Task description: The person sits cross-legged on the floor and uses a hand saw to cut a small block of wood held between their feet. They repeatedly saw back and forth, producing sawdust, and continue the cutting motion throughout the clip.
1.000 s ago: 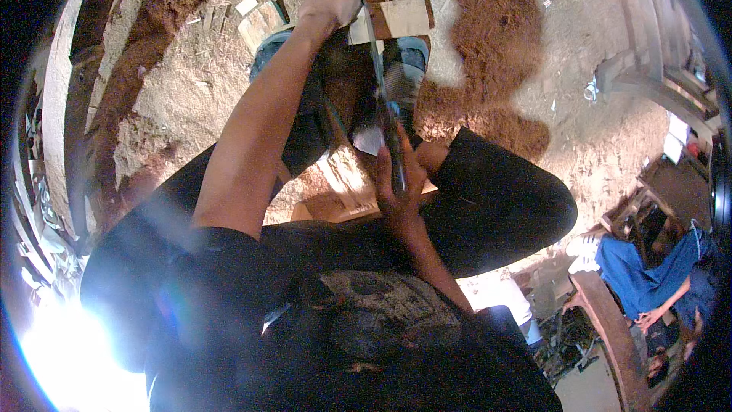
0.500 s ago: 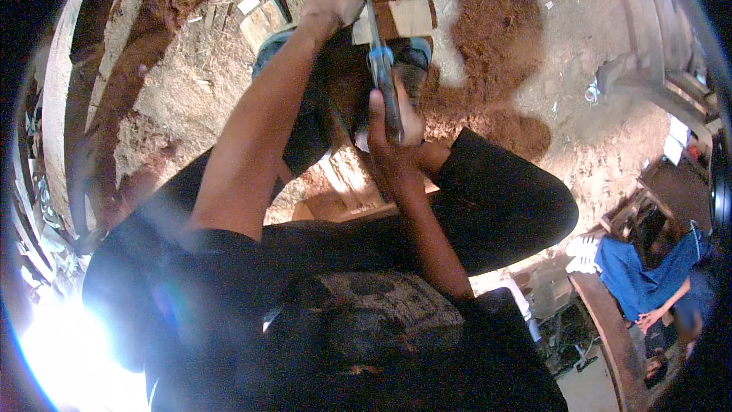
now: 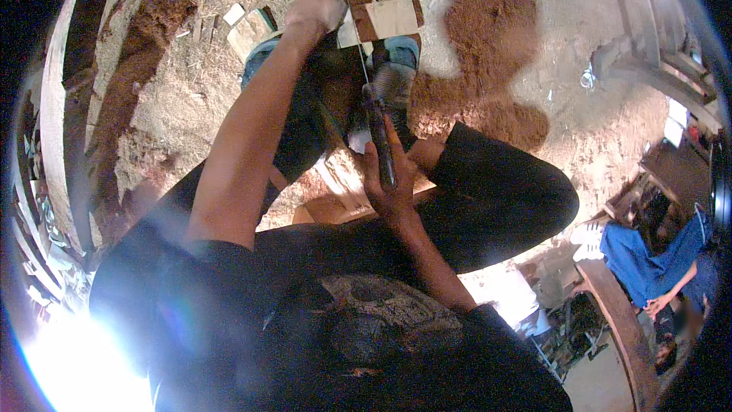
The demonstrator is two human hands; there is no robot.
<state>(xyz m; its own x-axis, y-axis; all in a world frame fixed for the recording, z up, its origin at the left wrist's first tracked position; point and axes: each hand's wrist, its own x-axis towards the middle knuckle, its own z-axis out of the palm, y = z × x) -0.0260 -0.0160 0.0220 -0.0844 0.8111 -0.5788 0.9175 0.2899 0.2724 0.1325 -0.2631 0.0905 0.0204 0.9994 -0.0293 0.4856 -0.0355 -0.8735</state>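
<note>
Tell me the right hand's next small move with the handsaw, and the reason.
Probably push the handsaw gently straight forward: the right hand grips it well short of the wooden block, its blade crosses that block, and the left hand is close beside the blade.

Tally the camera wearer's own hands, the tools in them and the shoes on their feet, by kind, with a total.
Hands: left hand, right hand: 2
Handsaw: 1
Shoes: left shoe, right shoe: 2
Total: 5

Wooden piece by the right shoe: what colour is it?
The wooden piece is pale tan where lit, clearest in the head view.
</note>
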